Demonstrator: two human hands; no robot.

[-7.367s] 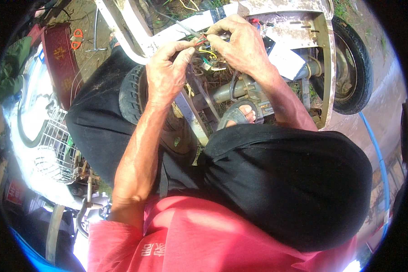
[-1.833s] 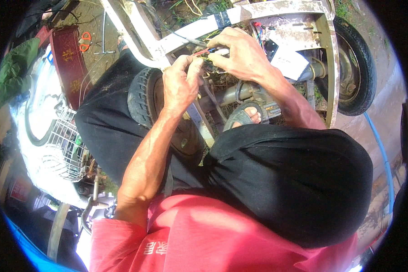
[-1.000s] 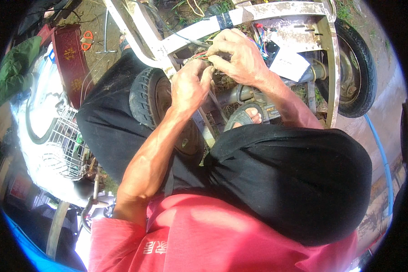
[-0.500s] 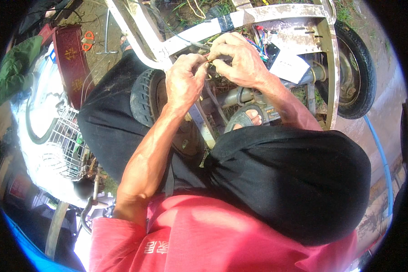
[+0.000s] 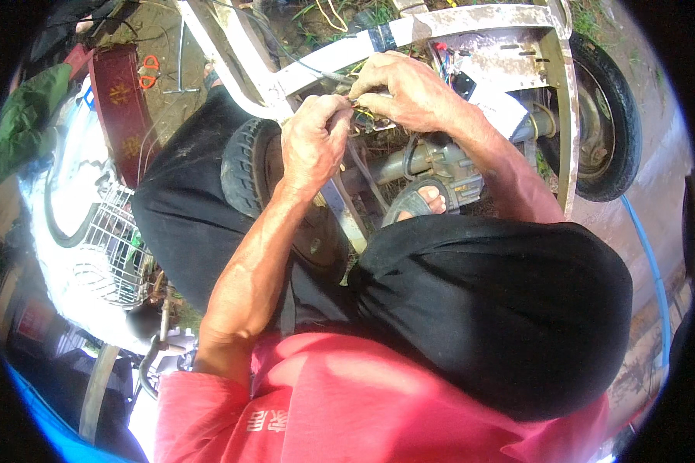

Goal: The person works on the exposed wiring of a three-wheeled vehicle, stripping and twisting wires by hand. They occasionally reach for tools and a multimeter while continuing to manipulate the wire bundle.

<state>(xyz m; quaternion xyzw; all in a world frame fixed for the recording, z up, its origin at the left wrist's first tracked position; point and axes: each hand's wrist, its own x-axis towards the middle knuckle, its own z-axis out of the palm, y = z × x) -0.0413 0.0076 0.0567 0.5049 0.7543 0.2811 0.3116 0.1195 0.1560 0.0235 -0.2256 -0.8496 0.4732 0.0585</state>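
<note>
My left hand [image 5: 313,140] is closed, with thumb and forefinger pinched on a thin wire [image 5: 353,101]. Facing it, my right hand [image 5: 411,91] pinches the same wire close by; the fingers hide most of it. Below the right fingers hang some yellowish wires [image 5: 377,122]. Both hands are over a white, worn metal vehicle frame [image 5: 328,58], beside the grey cable that runs along it. To the right of my right hand lie a bundle of coloured wires [image 5: 442,62] and a white flat-sided piece [image 5: 500,108], partly behind my forearm.
A knobby tyre [image 5: 241,166] stands by my left leg, another wheel [image 5: 606,116] at the right. My sandalled foot [image 5: 421,202] rests by a metal axle housing [image 5: 455,174]. Orange-handled scissors [image 5: 148,71], a T-shaped metal rod [image 5: 181,65] and a wire basket [image 5: 116,243] are at the left.
My right hand has turned slightly and its forearm has moved right, covering more of the white piece. The left hand has barely moved, and both still pinch at the wire.
</note>
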